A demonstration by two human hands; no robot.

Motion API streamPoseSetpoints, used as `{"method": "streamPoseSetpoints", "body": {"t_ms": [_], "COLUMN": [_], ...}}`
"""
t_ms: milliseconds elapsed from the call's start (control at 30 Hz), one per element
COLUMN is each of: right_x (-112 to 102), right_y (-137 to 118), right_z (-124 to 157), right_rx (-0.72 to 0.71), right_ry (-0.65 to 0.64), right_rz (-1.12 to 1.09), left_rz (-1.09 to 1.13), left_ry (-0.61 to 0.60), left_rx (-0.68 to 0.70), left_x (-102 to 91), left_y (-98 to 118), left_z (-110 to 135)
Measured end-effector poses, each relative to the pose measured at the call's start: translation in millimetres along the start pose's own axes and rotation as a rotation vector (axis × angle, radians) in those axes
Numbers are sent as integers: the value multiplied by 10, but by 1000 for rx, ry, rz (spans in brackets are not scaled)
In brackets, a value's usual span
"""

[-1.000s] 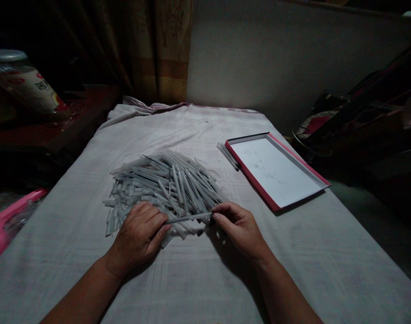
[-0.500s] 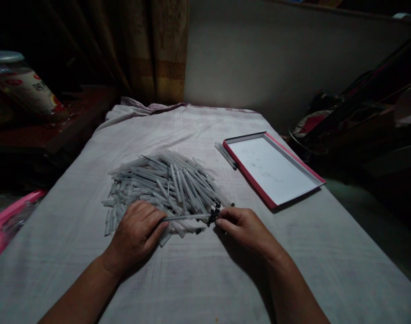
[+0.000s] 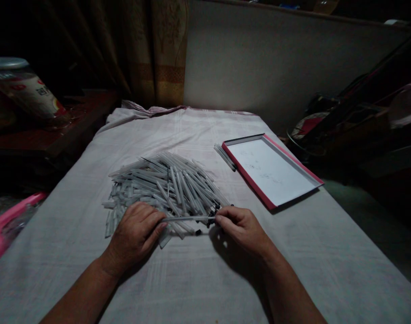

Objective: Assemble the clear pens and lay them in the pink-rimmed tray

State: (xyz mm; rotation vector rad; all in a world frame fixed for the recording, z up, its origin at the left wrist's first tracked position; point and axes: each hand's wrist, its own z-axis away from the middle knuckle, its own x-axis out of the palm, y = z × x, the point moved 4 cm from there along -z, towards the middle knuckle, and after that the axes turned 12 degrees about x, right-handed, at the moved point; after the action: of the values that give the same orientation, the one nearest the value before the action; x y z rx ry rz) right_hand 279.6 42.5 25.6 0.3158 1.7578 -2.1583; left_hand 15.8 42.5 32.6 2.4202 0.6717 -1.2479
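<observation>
My left hand (image 3: 134, 236) is closed round one end of a clear pen barrel (image 3: 188, 218), held level in front of a pile. The barrel's other end meets the fingertips of my right hand (image 3: 241, 227), which are pinched together there; whether they also hold a small part is hidden. Small black pen plugs (image 3: 212, 215) lie right beside those fingertips, and one loose black plug (image 3: 198, 232) sits nearer to me. Behind both hands spreads the heap of clear pen barrels and caps (image 3: 164, 184), a few with dark refills.
A shallow red-edged box lid (image 3: 273, 171) with a white inside lies at the right, a short row of pens (image 3: 224, 157) along its left side. The cloth-covered table (image 3: 178, 283) carries everything. A jar (image 3: 29, 90) and a pink plastic handle (image 3: 9, 225) are at the left.
My right fingertips have moved from the black plugs up to the barrel's right end and now touch it. The left hand keeps the barrel almost still.
</observation>
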Motion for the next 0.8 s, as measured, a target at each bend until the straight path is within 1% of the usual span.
{"method": "streamPoseSetpoints", "body": {"t_ms": [67, 167, 233, 267, 400, 500, 567, 633, 700, 733, 800], "right_x": [-141, -309, -294, -250, -33, -8, -17, 17, 99, 144, 222], "right_y": [47, 134, 174, 184, 176, 132, 90, 46, 10, -2, -10], "right_z": [-35, -72, -91, -101, -122, -88, -52, -24, -6, 0, 1], "right_rx": [34, 66, 60, 49, -13, -57, -84, -105, -100, -83, -30], "right_ry": [139, 404, 498, 505, 421, 433, 431, 340, 190, 124, 31], "right_rz": [-87, -184, -181, -161, -16, 101, 120, 70, -10, -44, -98], "left_rz": [-78, -252, -306, -307, -186, -92, -55, -26, -8, 0, 8], "left_ry": [33, 80, 96, 98, 111, 120, 107, 84, 72, 65, 58], "left_rx": [-49, -181, -219, -215, -125, -92, -68, -26, 23, 41, 64], "left_x": [-67, -169, -198, -196, -126, -69, -30, 10, 44, 59, 80], "left_y": [-126, -324, -374, -367, -204, -75, -1, 75, 147, 178, 226], "left_z": [58, 158, 190, 191, 124, 63, 26, -7, -33, -44, -65]}}
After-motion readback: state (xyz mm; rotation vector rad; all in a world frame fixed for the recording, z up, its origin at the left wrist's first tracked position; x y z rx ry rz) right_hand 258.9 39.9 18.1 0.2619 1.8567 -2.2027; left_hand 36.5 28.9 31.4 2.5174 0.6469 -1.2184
